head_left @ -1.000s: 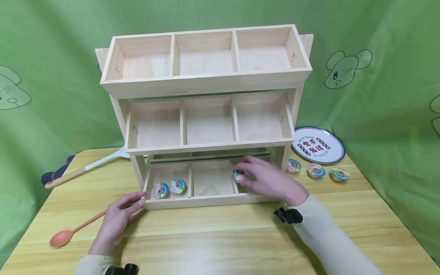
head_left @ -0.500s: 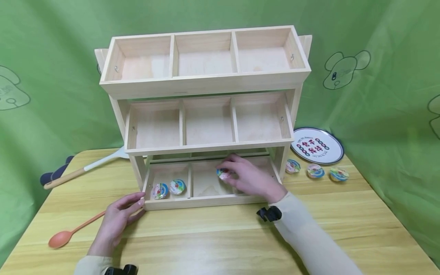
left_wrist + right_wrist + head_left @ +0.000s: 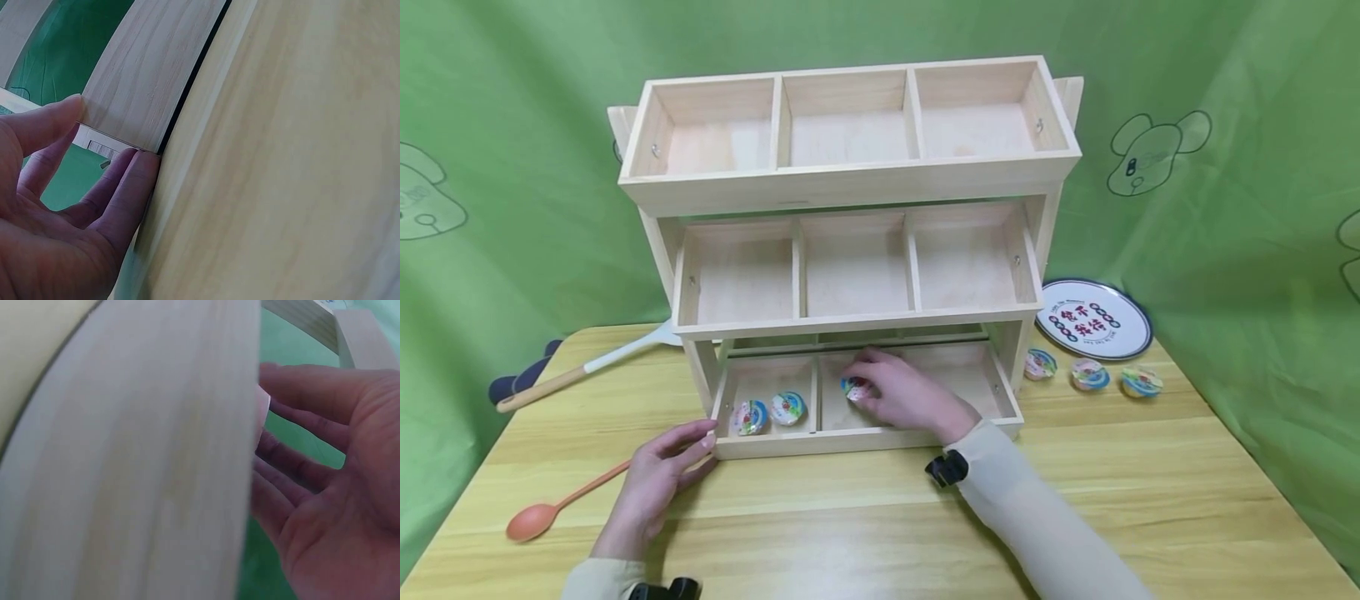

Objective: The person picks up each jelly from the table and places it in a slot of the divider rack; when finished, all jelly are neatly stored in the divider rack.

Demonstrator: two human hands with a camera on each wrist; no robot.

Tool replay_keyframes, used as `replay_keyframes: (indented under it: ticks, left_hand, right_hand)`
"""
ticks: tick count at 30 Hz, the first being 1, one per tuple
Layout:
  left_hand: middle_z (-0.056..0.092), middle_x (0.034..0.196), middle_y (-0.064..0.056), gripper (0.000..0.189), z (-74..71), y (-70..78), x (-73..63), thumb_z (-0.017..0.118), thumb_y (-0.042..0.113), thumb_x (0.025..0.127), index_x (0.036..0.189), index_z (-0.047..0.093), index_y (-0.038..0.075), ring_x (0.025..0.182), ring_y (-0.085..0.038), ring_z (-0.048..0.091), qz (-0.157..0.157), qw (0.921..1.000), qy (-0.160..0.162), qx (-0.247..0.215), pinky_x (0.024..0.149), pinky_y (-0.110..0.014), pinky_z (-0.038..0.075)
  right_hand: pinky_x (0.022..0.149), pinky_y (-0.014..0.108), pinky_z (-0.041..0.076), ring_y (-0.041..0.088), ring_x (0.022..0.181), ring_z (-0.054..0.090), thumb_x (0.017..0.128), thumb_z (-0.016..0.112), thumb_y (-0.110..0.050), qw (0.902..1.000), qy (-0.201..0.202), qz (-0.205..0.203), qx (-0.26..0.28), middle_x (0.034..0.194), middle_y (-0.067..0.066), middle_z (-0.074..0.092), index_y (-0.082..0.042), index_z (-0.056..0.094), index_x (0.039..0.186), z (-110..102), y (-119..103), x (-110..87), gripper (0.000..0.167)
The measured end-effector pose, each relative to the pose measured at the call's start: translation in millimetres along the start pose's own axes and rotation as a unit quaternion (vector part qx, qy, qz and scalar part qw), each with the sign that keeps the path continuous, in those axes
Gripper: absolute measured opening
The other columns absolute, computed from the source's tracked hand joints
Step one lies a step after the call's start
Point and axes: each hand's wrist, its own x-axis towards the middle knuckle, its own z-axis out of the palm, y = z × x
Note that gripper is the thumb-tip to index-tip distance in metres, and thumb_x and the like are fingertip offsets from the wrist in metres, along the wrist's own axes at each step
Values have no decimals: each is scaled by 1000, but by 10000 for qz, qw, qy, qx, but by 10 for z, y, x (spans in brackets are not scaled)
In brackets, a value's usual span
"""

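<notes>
A three-tier wooden rack [image 3: 850,190] stands on the table, each tier split into three compartments. My right hand [image 3: 906,396] is in the bottom tier's middle compartment and pinches a small jelly cup [image 3: 855,388] with a printed foil lid. In the right wrist view, the tier's front board [image 3: 144,462] hides most of that cup. Two jelly cups [image 3: 787,407] lie in the bottom left compartment. My left hand [image 3: 658,475] holds the bottom tier's left front corner; the left wrist view shows the thumb at its upper edge and fingertips at its lower edge.
To the right of the rack, three more jelly cups [image 3: 1090,374] stand in a row before an oval plate [image 3: 1093,319] with red characters. On the left lie an orange spoon [image 3: 533,522] and a white spatula with a wooden handle [image 3: 546,390]. A green curtain [image 3: 1225,208] hangs behind.
My right hand has moved left with the jelly cup, from the bottom tier's right compartment over the divider into the middle one. The left hand has stayed at the corner.
</notes>
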Motion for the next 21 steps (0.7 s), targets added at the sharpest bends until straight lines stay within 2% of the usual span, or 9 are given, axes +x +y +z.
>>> replay_keyframes:
  ticks: [7,10,14,18,21]
  left_hand:
    - [50,129,-19,39,-1,-15,-2,69,6,92,128,59,-6,104,-14,62,-11,10000,16,-30,96,-34,54]
    - [50,129,-19,38,-8,-29,-3,69,6,92,127,60,-6,104,-15,62,-32,10000,21,-41,95,-35,55]
    - [50,129,-19,37,-13,-33,-2,70,7,91,126,61,-5,104,-15,62,-22,10000,4,-47,95,-35,54]
    - [50,128,-19,38,-9,-30,1,70,7,91,126,61,-6,104,-15,62,-11,10000,8,-51,95,-35,54]
    - [51,127,-18,38,-5,-29,4,70,7,91,126,61,-5,104,-15,62,-18,10000,7,-48,95,-35,54]
  right_hand:
    - [88,31,55,20,102,58,89,70,-11,9995,-274,124,-13,131,13,54,-7,64,128,112,-46,94,39]
    - [98,39,52,27,114,56,89,69,-12,9990,-385,194,-92,139,17,50,-10,64,129,150,-54,115,40]
    - [110,48,41,37,128,47,89,69,-13,9981,-514,281,-176,145,22,44,-13,64,130,179,-65,124,41]
    - [110,49,41,38,129,46,88,70,-13,9978,-576,291,-130,145,22,43,-13,64,130,190,-71,127,42]
    - [106,46,46,35,124,51,87,71,-12,9979,-590,248,-77,144,20,46,-13,64,129,197,-70,127,43]
